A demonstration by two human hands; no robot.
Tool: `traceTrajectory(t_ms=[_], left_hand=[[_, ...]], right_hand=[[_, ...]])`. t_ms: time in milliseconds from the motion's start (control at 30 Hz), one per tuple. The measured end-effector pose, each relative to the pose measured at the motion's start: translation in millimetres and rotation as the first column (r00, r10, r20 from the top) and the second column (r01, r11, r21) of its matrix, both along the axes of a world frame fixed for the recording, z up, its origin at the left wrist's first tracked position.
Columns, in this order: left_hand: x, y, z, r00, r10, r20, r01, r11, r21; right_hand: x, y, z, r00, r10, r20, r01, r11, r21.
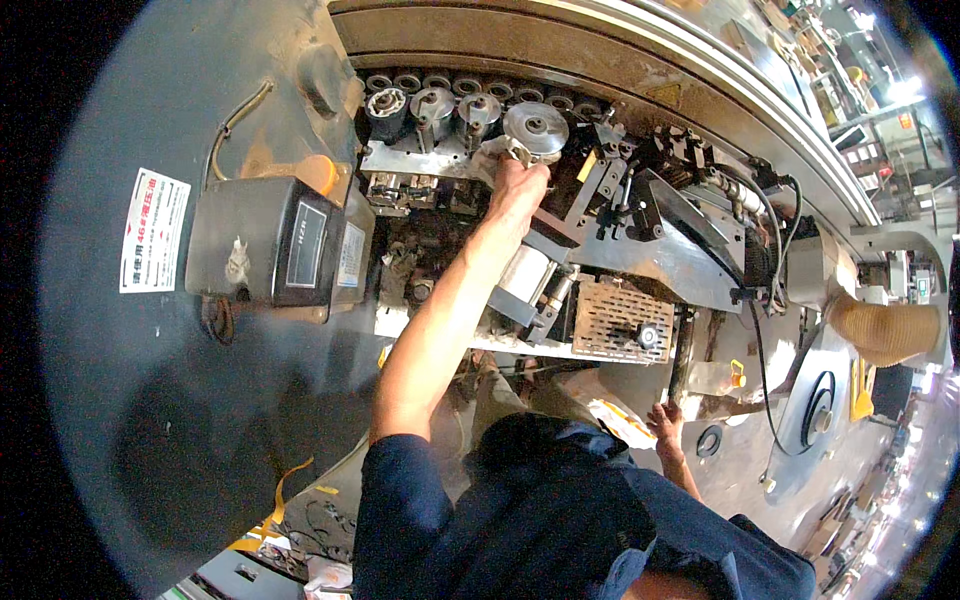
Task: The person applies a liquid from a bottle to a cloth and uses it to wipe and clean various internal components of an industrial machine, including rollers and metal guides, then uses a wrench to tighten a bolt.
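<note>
My left arm reaches up into a dusty machine. At a large shiny metal roller [540, 122], the fingers of my left hand [519, 188] are closed on a pale crumpled cloth [497, 152], pressed near the roller's lower edge; my hand hides part of the cloth. Smaller metal-topped rollers [433, 103] stand in a row left of the large one. Lower right, my right hand [667, 424] is at the bottom end of a dark bar [682, 350], its fingers curled round it. A white and orange bag [622, 424] lies just left of that hand.
A dark motor box [280, 245] sits left of the rollers. Right of them are a slanted metal plate with brackets [660, 240] and a slotted cover with a black knob [648, 336]. A ribbed hose [885, 332] and a black cable [762, 375] run at the right.
</note>
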State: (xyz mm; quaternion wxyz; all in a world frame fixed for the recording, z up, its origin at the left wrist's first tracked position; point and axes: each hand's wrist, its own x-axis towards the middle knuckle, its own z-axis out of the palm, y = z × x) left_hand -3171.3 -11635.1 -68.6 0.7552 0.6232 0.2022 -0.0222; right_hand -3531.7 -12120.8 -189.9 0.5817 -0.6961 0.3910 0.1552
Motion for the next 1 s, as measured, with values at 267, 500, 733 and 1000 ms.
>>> traceTrajectory(t_ms=[267, 500, 733, 1000], left_hand=[[-0.2, -5.0, 3.5, 0.996, 0.021, 0.09, -0.018, 0.999, -0.028], [12.1, -8.8, -19.4, 0.995, 0.073, 0.074, -0.074, 0.997, 0.011], [6.5, -8.6, -11.3, 0.997, 0.078, 0.015, -0.078, 0.997, 0.017], [1.6, -6.2, 3.1, 0.998, 0.064, -0.006, -0.064, 0.998, -0.008]], right_hand=[[54.2, 16.5, -13.8, 0.996, 0.032, -0.086, -0.031, 0.999, 0.016], [105.9, 3.2, -20.0, 0.983, 0.131, -0.126, -0.128, 0.991, 0.028], [116.2, -3.9, -21.7, 0.984, 0.174, -0.044, -0.168, 0.979, 0.118], [113.0, -15.0, -41.0, 0.988, 0.127, -0.092, -0.105, 0.971, 0.215]])
